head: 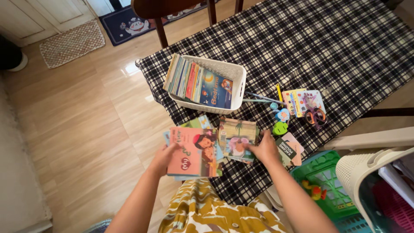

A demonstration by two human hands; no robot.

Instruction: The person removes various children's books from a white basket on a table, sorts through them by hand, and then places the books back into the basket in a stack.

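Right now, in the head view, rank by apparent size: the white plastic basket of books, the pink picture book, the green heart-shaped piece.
1. White plastic basket, largest.
2. Pink picture book in the left hand; it sits nearer the camera, so the gap is unsure.
3. Green heart-shaped piece, smallest.

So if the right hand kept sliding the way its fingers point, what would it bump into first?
The right hand points left across the palm-tree book it rests on. Beyond that, it would probably meet the pink book held by the left hand.
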